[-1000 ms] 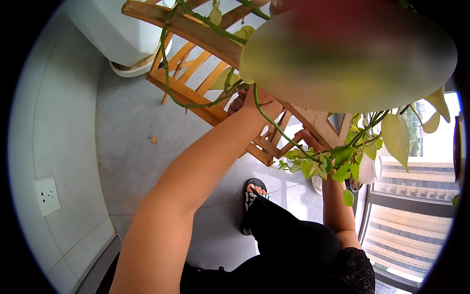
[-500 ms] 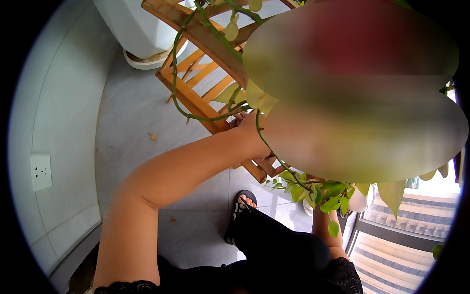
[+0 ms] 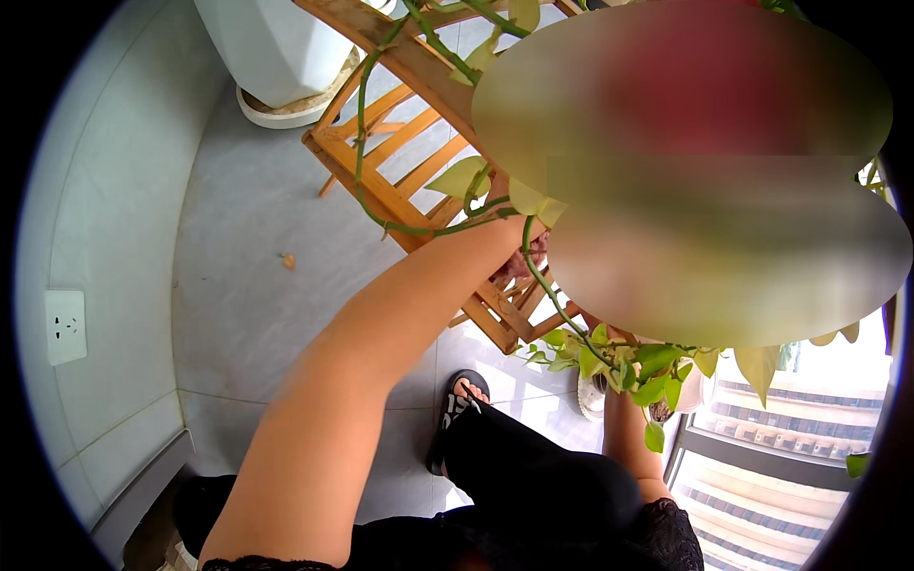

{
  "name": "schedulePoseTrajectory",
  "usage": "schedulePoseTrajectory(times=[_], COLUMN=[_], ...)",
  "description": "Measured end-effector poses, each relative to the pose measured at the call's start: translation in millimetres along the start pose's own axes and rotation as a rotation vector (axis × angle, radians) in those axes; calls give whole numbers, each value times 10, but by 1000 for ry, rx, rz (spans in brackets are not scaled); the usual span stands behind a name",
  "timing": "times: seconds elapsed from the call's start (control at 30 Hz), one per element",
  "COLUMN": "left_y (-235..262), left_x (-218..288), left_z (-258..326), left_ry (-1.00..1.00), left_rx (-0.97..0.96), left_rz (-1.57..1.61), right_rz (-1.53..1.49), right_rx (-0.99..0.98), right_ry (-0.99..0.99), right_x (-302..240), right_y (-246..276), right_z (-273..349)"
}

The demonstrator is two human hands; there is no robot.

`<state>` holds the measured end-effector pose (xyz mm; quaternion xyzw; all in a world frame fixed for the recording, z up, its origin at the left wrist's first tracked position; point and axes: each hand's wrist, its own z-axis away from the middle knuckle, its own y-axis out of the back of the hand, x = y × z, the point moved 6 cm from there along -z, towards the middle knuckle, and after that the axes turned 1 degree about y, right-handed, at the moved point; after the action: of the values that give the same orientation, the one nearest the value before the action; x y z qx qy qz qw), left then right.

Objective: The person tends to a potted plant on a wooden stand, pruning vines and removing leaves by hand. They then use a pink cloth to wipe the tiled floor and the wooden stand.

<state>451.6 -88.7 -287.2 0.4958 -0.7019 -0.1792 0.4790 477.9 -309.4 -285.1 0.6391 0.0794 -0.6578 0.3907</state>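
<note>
Here, your left hand (image 3: 519, 262) reaches among trailing vines at a slatted wooden plant stand (image 3: 400, 181).

From the left: a white wall socket (image 3: 65, 326) sits on the pale wall, and a large white pot (image 3: 276, 48) stands on the grey floor behind the stand. Your left forearm stretches up to the stand's lower slats, where the hand meets a green vine (image 3: 419, 226); its fingers are half hidden by leaves, so you cannot tell whether they grip. Below, your foot wears a black sandal (image 3: 455, 409). Your right hand is hidden behind leafy stems (image 3: 638, 366), its state unclear, near a small white pot (image 3: 592, 395).
</note>
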Motion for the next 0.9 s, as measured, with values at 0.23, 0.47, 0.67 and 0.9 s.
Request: schedulePoseTrajectory(times=[0.23,0.47,0.67,0.9], left_y=[202,1125,752,544], left_x=[-106,-80,-29,191], left_z=[473,669,414,692], left_ry=[25,174,57,-75], left_rx=[-203,56,24,-376], left_rz=[10,187,72,-263], right_rz=[16,213,-9,758], right_rx=[-40,-19,100,237], right_ry=[23,99,-108,-14], right_x=[-86,262,47,-586], right_y=[-76,282,31,-280], right_z=[-141,-17,329,690])
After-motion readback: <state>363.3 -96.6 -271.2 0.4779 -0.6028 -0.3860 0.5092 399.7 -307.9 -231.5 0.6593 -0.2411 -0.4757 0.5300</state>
